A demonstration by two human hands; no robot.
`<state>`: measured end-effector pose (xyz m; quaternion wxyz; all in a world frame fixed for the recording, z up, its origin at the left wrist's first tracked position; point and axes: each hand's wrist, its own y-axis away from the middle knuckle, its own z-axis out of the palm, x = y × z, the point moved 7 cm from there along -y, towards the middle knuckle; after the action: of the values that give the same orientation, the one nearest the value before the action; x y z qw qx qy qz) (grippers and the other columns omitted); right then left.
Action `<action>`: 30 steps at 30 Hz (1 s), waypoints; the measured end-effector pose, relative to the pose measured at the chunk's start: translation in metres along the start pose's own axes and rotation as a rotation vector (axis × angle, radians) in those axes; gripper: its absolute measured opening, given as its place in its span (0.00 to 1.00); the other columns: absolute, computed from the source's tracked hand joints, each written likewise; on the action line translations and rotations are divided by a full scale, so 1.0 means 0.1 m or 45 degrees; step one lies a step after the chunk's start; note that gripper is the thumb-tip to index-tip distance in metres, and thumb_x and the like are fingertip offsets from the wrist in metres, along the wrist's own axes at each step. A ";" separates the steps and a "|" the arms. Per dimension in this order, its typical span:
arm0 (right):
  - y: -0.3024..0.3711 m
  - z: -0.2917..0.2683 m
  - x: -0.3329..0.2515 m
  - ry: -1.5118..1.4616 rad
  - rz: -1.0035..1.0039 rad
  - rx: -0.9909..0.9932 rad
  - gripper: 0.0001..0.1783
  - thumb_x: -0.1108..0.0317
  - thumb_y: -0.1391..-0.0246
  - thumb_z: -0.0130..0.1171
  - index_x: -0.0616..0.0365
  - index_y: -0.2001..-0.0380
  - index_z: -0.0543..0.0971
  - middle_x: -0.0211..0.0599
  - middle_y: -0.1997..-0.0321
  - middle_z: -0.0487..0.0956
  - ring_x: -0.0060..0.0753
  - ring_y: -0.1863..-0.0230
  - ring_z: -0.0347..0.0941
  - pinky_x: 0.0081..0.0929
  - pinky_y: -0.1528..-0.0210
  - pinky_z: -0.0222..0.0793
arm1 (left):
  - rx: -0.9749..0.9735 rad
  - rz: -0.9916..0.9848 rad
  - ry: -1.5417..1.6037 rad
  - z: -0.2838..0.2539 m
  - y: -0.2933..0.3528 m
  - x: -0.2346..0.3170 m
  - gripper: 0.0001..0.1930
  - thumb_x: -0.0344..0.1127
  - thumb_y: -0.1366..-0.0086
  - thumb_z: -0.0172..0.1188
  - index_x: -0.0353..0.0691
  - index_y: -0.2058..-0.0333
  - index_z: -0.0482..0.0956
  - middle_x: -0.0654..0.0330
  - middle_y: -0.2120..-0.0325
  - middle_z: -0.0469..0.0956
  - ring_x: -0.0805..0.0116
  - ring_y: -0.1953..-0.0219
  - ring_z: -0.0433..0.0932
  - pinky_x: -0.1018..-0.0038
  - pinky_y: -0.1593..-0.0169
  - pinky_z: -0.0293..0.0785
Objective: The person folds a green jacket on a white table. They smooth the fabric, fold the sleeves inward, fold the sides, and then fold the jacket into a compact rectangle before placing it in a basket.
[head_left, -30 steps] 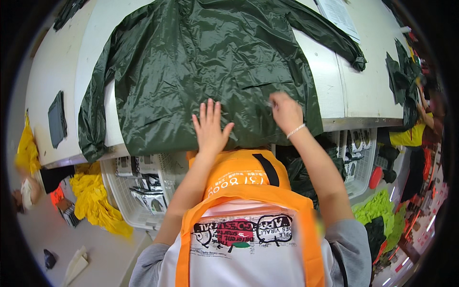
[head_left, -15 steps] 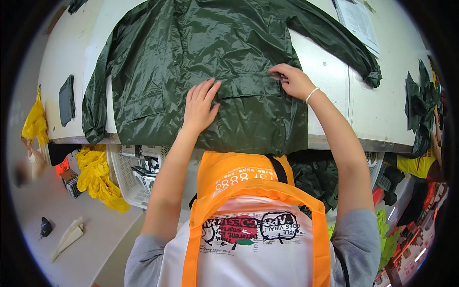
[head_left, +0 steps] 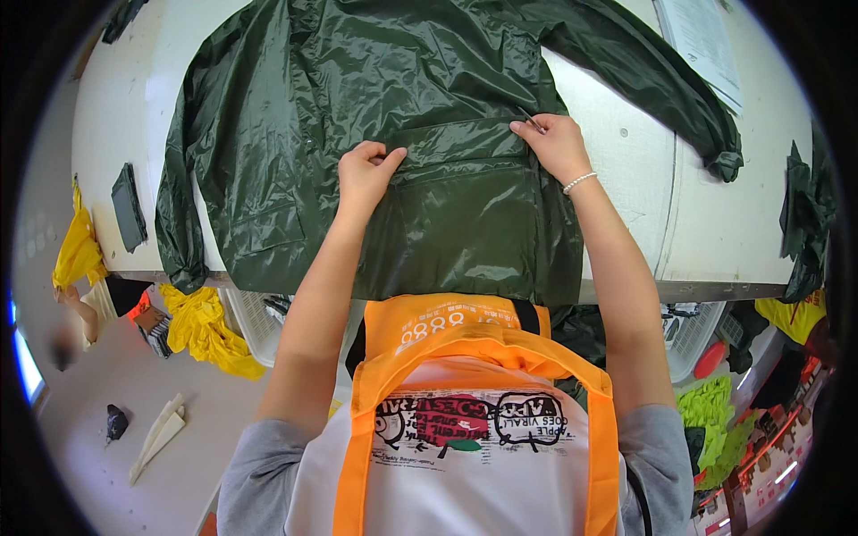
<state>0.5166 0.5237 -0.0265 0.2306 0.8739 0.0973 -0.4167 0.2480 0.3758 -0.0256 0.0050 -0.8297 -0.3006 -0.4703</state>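
A shiny dark green rain jacket (head_left: 393,76) lies spread across the white table, its sleeves out to both sides and its hem hanging at the near edge. On its right half a pocket flap (head_left: 460,138) is turned up between my hands. My left hand (head_left: 365,179) is closed in a pinch at the flap's left corner. At the right corner, thumb and finger of my right hand (head_left: 561,147) pinch the flap. A slim, pointed dark tool (head_left: 532,120) sticks out of my right hand; its kind is mostly hidden. Another pocket flap (head_left: 268,230) lies flat on the left half.
Papers (head_left: 702,49) lie at the far right of the table (head_left: 626,188). A folded dark green piece (head_left: 129,207) rests at the left, more green cloth (head_left: 794,210) at the right edge. Below stand white baskets (head_left: 255,330) and yellow cloth (head_left: 201,326). Another person's arm (head_left: 80,313) shows at left.
My left hand, flat on the jacket before, has closed on the flap's corner. The flap has been turned up away from me, baring the cloth below. My right hand still pinches near its right end.
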 end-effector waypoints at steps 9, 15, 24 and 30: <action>-0.12 0.08 0.08 -0.070 0.112 -0.079 0.21 0.54 0.54 0.66 0.65 0.79 0.79 0.35 0.86 0.72 0.26 0.83 0.63 0.26 0.75 0.62 | -0.176 -0.299 0.373 -0.04 -0.07 -0.09 0.09 0.36 0.46 0.68 0.35 0.75 0.80 0.71 0.84 0.73 0.84 0.81 0.67 0.85 0.76 0.62; -0.12 0.03 0.11 -0.006 0.091 -0.109 0.20 0.55 0.52 0.65 0.66 0.76 0.80 0.32 0.85 0.74 0.21 0.82 0.63 0.23 0.76 0.60 | -0.257 -0.280 0.393 -0.04 -0.10 -0.10 0.11 0.40 0.43 0.65 0.36 0.73 0.80 0.69 0.83 0.73 0.82 0.79 0.69 0.84 0.73 0.64; 0.37 -2.01 0.66 -0.225 -0.323 1.266 0.11 0.73 0.41 0.50 0.64 0.57 0.77 0.40 0.55 0.78 0.28 0.57 0.74 0.24 0.51 0.68 | -0.424 0.701 -0.528 0.12 0.89 0.47 0.12 0.42 0.51 0.66 0.40 0.72 0.81 0.52 0.42 0.66 0.51 0.38 0.59 0.55 0.37 0.53; 0.59 -2.86 2.38 -0.729 0.715 1.483 0.30 0.64 0.58 0.71 0.71 0.56 0.70 0.43 0.72 0.73 0.34 0.75 0.70 0.26 0.73 0.68 | -0.262 0.634 -0.522 0.27 1.13 0.47 0.13 0.39 0.47 0.65 0.40 0.65 0.78 0.53 0.41 0.64 0.52 0.37 0.58 0.57 0.38 0.54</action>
<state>0.8845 0.6050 -0.0350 -0.1592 0.7033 -0.4352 -0.5390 0.3436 0.3146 0.0274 -0.0245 -0.9511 -0.0343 -0.3059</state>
